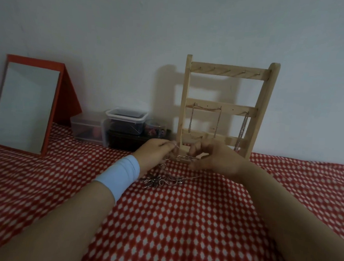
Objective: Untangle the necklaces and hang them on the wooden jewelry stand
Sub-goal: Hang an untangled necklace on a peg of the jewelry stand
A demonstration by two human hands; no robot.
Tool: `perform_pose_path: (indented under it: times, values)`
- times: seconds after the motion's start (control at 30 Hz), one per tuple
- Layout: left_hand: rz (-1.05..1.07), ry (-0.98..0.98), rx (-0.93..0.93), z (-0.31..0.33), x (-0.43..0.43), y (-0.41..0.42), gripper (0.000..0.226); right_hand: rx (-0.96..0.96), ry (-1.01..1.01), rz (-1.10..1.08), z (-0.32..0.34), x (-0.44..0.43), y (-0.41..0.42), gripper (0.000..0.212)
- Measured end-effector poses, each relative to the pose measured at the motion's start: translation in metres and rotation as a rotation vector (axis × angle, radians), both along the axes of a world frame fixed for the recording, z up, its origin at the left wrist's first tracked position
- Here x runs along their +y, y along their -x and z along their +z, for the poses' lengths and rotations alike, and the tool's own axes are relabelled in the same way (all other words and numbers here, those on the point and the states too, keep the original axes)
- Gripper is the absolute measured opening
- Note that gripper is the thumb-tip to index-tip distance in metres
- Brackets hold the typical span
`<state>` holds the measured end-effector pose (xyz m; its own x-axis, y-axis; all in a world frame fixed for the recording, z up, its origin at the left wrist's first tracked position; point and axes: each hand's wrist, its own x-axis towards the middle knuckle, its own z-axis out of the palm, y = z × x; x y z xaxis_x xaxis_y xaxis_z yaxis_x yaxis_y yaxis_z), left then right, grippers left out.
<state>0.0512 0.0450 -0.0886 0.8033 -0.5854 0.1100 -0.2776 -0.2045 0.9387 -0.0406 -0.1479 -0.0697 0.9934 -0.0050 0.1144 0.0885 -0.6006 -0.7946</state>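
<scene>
Untangling is in hand: my left hand and right hand each pinch one chain between them, grip closed on it, just before the wooden jewelry stand. The tangle lies on the red cloth below. Next I'd tease this strand loose.

One head-worn wide-angle cam only; looks fwd and slightly down along both forearms; left hand, right hand and the chain btwn them sit mid-frame, near; wooden jewelry stand just beyond, front-on, against the wall.
</scene>
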Motion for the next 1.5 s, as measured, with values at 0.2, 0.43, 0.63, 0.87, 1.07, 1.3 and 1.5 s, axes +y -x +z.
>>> perform_pose_path:
  times: [0.2, 0.43, 0.63, 0.87, 1.07, 1.3, 1.5]
  values:
    - [0.027, 0.209, 0.230, 0.004, 0.000, 0.000, 0.035, -0.055, -0.095, 0.003, -0.003, 0.003, -0.001, 0.008]
    - [0.122, 0.104, -0.058, -0.008, 0.000, 0.002, 0.020, -0.030, -0.215, -0.012, -0.001, 0.015, 0.002, 0.019]
    - [0.088, 0.191, -0.132, -0.012, -0.001, 0.007, 0.016, 0.022, -0.333, -0.152, -0.007, 0.015, -0.005, 0.025]
    - [0.032, 0.052, -0.234, -0.016, -0.003, 0.010, 0.019, 0.029, -0.450, -0.205, -0.006, 0.017, -0.006, 0.021]
    - [0.118, 0.140, -0.234, -0.015, -0.001, 0.008, 0.014, 0.000, -0.292, -0.195, 0.003, 0.026, -0.003, 0.025]
    - [0.103, 0.242, -0.114, -0.016, 0.001, 0.008, 0.012, 0.017, 0.088, -0.235, 0.022, 0.032, -0.013, 0.010]
    - [0.098, 0.329, -0.067, -0.017, 0.002, 0.004, 0.017, 0.110, 0.078, -0.156, 0.035, 0.027, -0.019, 0.014]
